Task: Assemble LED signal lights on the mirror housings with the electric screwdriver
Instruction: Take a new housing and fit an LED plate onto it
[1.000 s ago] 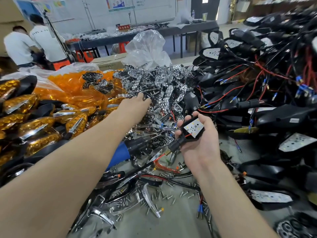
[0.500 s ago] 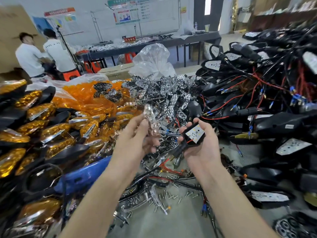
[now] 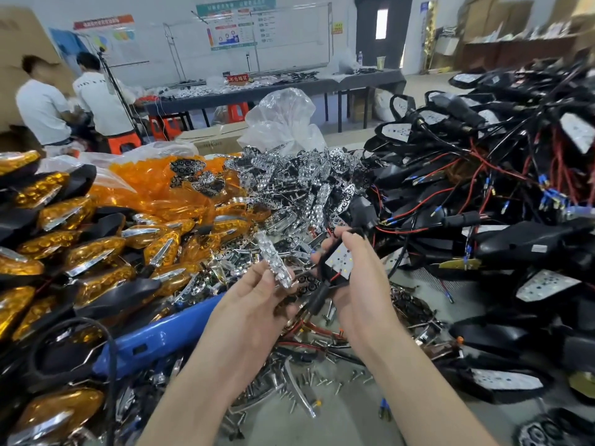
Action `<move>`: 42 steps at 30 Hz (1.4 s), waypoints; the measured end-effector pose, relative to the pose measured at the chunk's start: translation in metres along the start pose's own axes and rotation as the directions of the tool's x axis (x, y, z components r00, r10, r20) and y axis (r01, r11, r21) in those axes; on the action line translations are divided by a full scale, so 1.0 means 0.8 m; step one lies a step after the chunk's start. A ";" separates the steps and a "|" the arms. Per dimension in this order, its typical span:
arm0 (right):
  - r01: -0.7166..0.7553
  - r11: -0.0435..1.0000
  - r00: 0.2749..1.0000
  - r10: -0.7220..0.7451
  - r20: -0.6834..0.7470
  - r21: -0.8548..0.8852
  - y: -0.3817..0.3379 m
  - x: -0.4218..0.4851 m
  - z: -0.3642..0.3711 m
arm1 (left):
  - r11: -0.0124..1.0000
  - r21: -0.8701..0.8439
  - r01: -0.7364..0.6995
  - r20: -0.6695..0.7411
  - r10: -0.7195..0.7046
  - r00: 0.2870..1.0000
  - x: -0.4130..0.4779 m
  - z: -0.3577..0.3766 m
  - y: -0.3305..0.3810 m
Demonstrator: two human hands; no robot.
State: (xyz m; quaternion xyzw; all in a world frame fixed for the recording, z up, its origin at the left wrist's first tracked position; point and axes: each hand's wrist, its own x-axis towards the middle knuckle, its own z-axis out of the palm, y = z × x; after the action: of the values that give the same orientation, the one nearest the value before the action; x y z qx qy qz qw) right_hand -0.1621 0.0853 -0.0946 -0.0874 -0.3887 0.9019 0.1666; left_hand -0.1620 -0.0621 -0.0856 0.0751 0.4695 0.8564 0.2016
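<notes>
Mirror housing point(image 3: 331, 277): small, black, white LED board point(image 3: 339, 260) face up, red and black leads trailing off its stem. It sits in my right hand point(image 3: 357, 284), fingers curled round it, above the littered table. A second ago my left hand point(image 3: 254, 294) was reaching into the chrome pile point(image 3: 306, 188); now it pinches one chrome reflector point(image 3: 277, 268) just beside the housing, not yet seated. Fitting comes next, I'd say. Electric screwdriver point(image 3: 154, 336) lies untouched on the left.
</notes>
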 end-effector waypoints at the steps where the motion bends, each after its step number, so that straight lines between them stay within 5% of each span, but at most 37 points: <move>1: -0.008 1.000 1.000 0.008 -0.005 -0.019 0.003 0.000 0.000 | 1.000 0.011 -0.016 -0.017 0.017 1.000 0.001 -0.001 -0.002; 13: -0.100 0.993 0.995 0.101 0.015 -0.058 0.010 -0.012 0.005 | 0.972 0.222 -0.074 -0.046 0.087 0.995 0.007 0.006 -0.016; 21: -0.087 0.979 0.995 0.074 0.073 0.186 -0.009 -0.006 0.001 | 0.993 0.115 -0.042 -0.175 0.062 0.983 0.018 0.000 0.012; 24: -0.072 0.965 0.992 0.044 0.117 0.251 -0.021 -0.005 -0.005 | 0.983 0.177 -0.052 -0.267 0.098 0.959 0.013 -0.004 0.010; 29: -0.066 0.953 0.997 0.050 0.062 0.297 -0.026 0.002 -0.008 | 0.912 0.405 -0.069 -0.209 0.166 0.964 0.006 -0.011 0.009; 31: -0.057 0.948 0.998 0.048 0.036 0.315 -0.026 0.004 -0.008 | 0.736 0.662 -0.140 -0.119 0.288 0.950 0.000 -0.009 0.009; 33: -0.048 0.943 0.999 0.042 0.024 0.330 -0.026 0.005 -0.010 | 0.382 0.906 -0.186 0.043 0.354 0.934 -0.008 -0.006 0.006; 35: -0.044 0.939 0.999 0.037 0.027 0.340 -0.025 0.006 -0.010 | 0.043 0.979 -0.198 0.175 0.309 0.935 -0.015 -0.002 0.001; 37: -0.044 0.936 0.999 0.040 0.019 0.350 -0.024 0.006 -0.010 | -0.186 0.970 -0.158 0.210 0.304 0.929 -0.017 0.004 -0.004; 39: -0.044 0.934 0.999 0.043 0.009 0.354 -0.023 0.005 -0.009 | -0.321 0.931 -0.175 0.287 0.345 0.894 -0.017 0.009 -0.010; 42: -0.041 0.937 0.999 0.045 -0.004 0.346 -0.021 0.004 -0.007 | -0.395 0.888 -0.235 0.389 0.372 0.843 -0.016 0.010 -0.015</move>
State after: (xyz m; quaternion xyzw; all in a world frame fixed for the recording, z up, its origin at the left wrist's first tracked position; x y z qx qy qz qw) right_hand -0.1597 0.1014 -0.0862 -0.0703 -0.2212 0.9591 0.1620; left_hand -0.1450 -0.0554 -0.0907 0.2927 0.9201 0.1587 -0.2063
